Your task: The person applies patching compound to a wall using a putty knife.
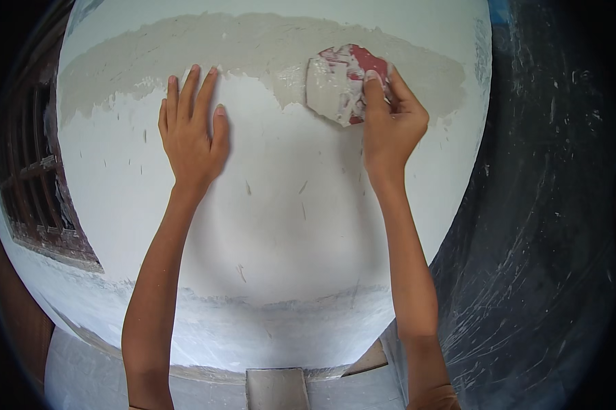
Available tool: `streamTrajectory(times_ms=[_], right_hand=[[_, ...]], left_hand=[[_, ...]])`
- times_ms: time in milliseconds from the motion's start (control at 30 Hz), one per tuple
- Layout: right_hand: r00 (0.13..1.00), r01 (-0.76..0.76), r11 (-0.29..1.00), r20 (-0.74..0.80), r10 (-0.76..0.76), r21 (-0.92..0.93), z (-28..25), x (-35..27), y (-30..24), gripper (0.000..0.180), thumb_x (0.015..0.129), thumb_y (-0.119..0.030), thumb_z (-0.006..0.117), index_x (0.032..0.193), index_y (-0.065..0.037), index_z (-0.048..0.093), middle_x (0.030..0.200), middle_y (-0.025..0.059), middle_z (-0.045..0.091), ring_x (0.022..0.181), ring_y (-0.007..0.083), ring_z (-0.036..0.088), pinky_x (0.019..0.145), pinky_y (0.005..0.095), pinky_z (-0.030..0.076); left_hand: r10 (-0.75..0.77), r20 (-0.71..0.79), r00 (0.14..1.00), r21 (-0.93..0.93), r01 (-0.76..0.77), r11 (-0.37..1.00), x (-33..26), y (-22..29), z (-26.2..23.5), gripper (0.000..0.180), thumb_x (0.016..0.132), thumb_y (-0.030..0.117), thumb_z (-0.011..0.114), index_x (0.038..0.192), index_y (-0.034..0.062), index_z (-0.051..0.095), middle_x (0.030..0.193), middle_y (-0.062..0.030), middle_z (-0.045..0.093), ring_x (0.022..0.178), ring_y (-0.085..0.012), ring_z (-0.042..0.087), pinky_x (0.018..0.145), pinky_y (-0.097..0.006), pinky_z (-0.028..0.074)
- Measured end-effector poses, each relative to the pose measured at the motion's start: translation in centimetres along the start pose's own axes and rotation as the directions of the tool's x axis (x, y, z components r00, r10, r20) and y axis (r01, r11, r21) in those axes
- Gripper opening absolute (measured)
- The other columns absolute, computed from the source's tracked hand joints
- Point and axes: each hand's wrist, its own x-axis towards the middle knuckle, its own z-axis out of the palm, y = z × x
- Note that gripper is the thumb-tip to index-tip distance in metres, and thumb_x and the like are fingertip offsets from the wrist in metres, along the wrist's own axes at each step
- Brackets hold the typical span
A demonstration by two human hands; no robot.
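Observation:
My left hand [193, 140] lies flat against the white wall [280, 178], fingers stretched upward and slightly apart, the tips just at the edge of a wet grey plaster band [205, 41]. To the right, my right hand [395, 123] grips a red putty spreader [338, 85], thumb on its near face and the other fingers behind. Pale plaster smears most of that spreader. Its left edge rests at or close to the plaster band; whether it touches I cannot tell.
A dark wooden window frame with bars [38, 164] stands at the left. On the right hangs a dark sheet-like surface [533, 225] with white streaks and splashes. Below the wall, a grey rectangular piece [277, 389] sits at the floor. Small plaster flecks dot the wall.

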Motion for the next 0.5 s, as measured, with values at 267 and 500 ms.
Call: streamTrajectory(times_ms=[267,500], right_hand=[[0.946,-0.022,0.998,-0.325,0.003,-0.055,-5.2,2.9,1.5,0.041,0.092,-0.007,0.063,0.126,0.013,0.056,0.100,0.0167,0.071,0.081,0.0122,0.066,0.074,0.0234,0.052],[0.984,-0.017,0.969,-0.174,-0.027,-0.248,-2.2,1.8,2.7,0.039,0.090,-0.008,0.064,0.124,0.009,0.060,0.107,0.0204,0.070,0.083,0.0136,0.066,0.078,0.0267,0.052]], left_hand=[[-0.028,-0.024,0.999,0.017,0.028,0.999,0.3,0.5,0.1,0.051,0.091,0.025,0.047,0.141,0.0214,0.052,0.150,-0.0060,0.044,0.145,-0.0316,0.028,0.117,-0.051,0.018],[-0.009,-0.039,0.999,0.007,0.009,1.000,-0.3,-0.1,-0.2,0.051,0.094,0.025,0.043,0.144,0.0202,0.047,0.152,-0.0062,0.040,0.146,-0.0309,0.025,0.117,-0.051,0.016]])
